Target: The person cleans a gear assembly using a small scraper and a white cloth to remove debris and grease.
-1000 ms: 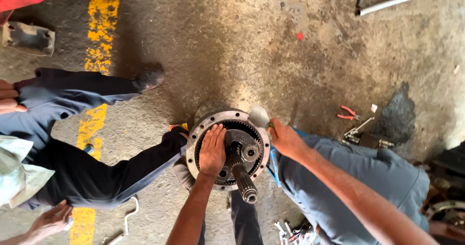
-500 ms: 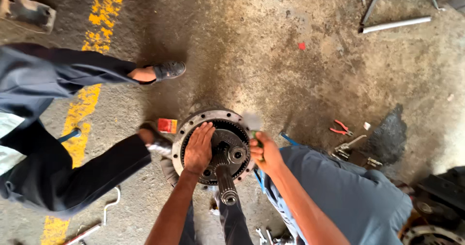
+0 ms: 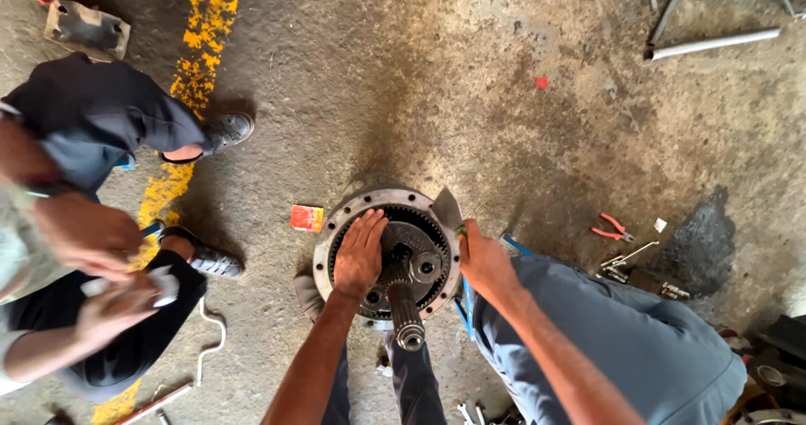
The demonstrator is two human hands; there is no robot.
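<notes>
Centrally, we see the left hand (image 3: 359, 255) laid flat, fingers spread, on the toothed inner face of the round gear housing (image 3: 336, 232), which sits on the concrete floor (image 3: 437, 97) toward its near edge. Our right hand (image 3: 484, 261) grips the housing's right rim with fingers curled shut around a grey metal tool (image 3: 446, 209) whose blunt tip stands above the rim; its exact form we cannot tell. A splined shaft (image 3: 405, 312) rises from the housing's centre toward the camera, between our two forearms. Just beside the housing's left rim lies a small red and orange box (image 3: 307, 217). To the right, near our blue-trousered knee, lie red-handled pliers (image 3: 612, 228) and small bits of metal hardware (image 3: 625, 261). A grey pipe (image 3: 714, 44) rests at the floor's far right corner. At the left edge, another person in dark trousers crouches over the yellow painted line (image 3: 201, 64), that person's hands (image 3: 101, 265) blurred.
</notes>
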